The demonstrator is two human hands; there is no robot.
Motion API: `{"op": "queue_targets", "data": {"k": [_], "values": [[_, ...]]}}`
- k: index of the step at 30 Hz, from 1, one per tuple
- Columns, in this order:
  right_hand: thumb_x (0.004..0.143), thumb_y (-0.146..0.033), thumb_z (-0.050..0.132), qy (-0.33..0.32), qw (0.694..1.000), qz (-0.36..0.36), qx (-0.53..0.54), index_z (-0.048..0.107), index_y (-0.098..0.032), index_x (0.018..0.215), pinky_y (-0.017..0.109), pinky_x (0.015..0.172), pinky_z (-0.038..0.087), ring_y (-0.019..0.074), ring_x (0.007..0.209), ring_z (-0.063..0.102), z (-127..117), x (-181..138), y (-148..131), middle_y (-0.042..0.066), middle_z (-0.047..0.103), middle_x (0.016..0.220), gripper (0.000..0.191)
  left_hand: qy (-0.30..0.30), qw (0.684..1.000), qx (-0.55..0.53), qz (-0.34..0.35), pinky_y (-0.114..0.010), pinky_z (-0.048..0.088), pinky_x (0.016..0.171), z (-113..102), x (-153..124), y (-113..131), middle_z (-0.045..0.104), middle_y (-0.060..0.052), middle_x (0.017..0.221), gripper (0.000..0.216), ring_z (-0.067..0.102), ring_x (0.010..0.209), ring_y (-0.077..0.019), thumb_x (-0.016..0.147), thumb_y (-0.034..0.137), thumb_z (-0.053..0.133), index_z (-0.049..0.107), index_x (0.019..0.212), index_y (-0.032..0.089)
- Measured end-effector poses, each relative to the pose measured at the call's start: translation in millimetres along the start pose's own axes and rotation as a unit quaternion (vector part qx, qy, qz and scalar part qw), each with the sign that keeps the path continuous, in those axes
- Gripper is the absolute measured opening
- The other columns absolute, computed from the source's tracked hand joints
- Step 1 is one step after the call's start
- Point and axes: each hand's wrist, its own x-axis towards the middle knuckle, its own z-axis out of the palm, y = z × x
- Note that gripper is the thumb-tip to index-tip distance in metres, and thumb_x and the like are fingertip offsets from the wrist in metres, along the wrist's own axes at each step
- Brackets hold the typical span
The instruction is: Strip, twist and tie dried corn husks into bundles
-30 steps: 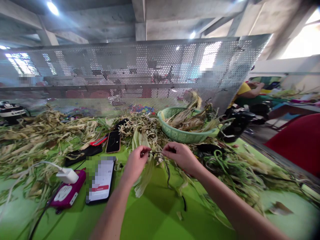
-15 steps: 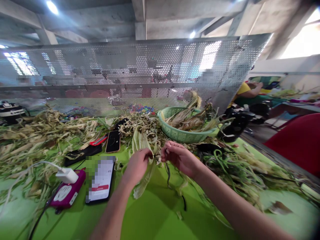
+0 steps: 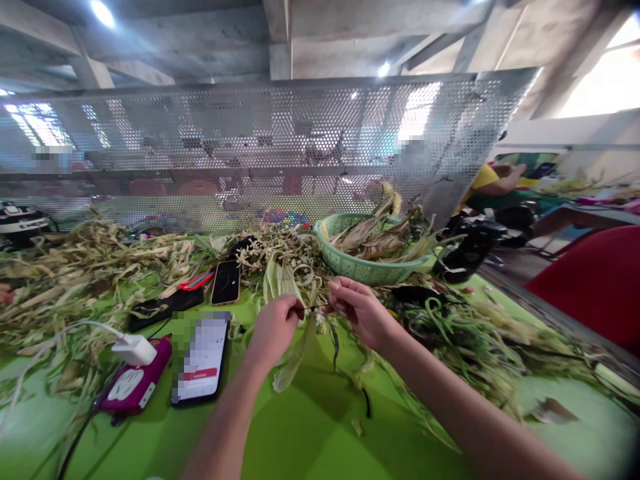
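My left hand [image 3: 277,327] pinches one end of a thin dark strand [image 3: 314,309] between thumb and fingers. Opposite it, my right hand [image 3: 361,313] is closed in a pinch on the strand's other side, so the strand spans the short gap between them. What the strand is made of cannot be told. Pale strips of what looks like corn husk [image 3: 295,360] hang behind and below my left fingers. Beneath my right hand lies a dark, twisted dry strip [image 3: 335,343], and a short black piece [image 3: 368,403] rests on the green table [image 3: 300,433].
A green basket [image 3: 370,270] holds dried husks. Heaps of husk [image 3: 100,260] lie left, with greener strips [image 3: 445,340] right. A lit phone [image 3: 203,360], a second phone [image 3: 226,283] and a purple power strip [image 3: 135,383] sit left. A perforated metal screen [image 3: 250,147] stands behind.
My right hand has drawn slightly to the right, and more of the dark strand shows between my hands. Part of what looks like another person's hand has appeared at the left edge.
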Motion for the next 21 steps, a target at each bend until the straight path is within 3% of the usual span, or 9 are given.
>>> {"op": "queue_targets", "data": {"k": [4,8,11,15,19,21], "values": [[0.076,-0.036,0.069,-0.034,0.992,-0.038,-0.113,0.060,-0.017,0.077,0.022,0.056,0.041,0.0104,0.061,0.050,-1,1,5,-0.002,0.057,0.068,0.021,-0.030,0.994,-0.089,-0.053,-0.024,0.032,0.057,-3,0,-1,0.059,0.002,0.067,0.017,0.048,0.061,-0.0138,0.076,0.016,0.045,0.062,0.074,0.020],[0.073,-0.029,0.070,-0.044,0.984,-0.055,-0.161,0.066,-0.017,0.095,0.026,0.070,0.048,0.0147,0.075,0.060,3,1,12,0.003,0.068,0.089,0.025,-0.055,0.984,-0.163,-0.040,-0.023,0.032,0.058,-3,-3,7,0.055,0.003,0.068,0.014,0.045,0.063,-0.0128,0.076,0.018,0.046,0.060,0.077,0.020],[0.073,-0.024,0.067,-0.043,0.970,-0.083,-0.226,0.068,-0.018,0.095,0.028,0.072,0.048,0.0163,0.077,0.062,7,-2,14,0.003,0.070,0.087,0.023,-0.067,0.983,-0.170,-0.019,-0.023,0.035,0.064,0,-6,15,0.057,0.001,0.073,0.012,0.049,0.070,-0.0135,0.076,0.018,0.047,0.059,0.076,0.019],[0.075,-0.020,0.064,-0.031,0.941,-0.118,-0.316,0.069,-0.018,0.081,0.025,0.066,0.044,0.0152,0.072,0.058,6,-3,15,0.000,0.066,0.074,0.008,-0.083,0.971,-0.223,-0.025,-0.023,0.036,0.063,0,-7,18,0.056,0.001,0.071,0.011,0.048,0.068,-0.0131,0.077,0.022,0.051,0.061,0.080,0.018],[0.074,-0.029,0.068,-0.015,0.977,-0.078,-0.199,0.065,-0.017,0.081,0.023,0.059,0.042,0.0124,0.064,0.053,4,0,17,-0.001,0.061,0.071,0.015,0.010,0.948,-0.299,-0.105,-0.025,0.039,0.067,1,-4,12,0.058,-0.001,0.074,0.021,0.051,0.071,-0.0141,0.082,0.037,0.052,0.059,0.079,0.017],[0.072,-0.032,0.071,-0.018,0.991,-0.054,-0.125,0.063,-0.017,0.081,0.023,0.057,0.042,0.0110,0.061,0.051,4,0,15,-0.002,0.059,0.071,0.020,0.011,0.942,-0.309,-0.130,-0.026,0.040,0.072,3,-3,7,0.061,-0.002,0.080,0.024,0.053,0.076,-0.0149,0.081,0.040,0.055,0.060,0.081,0.017]]}}
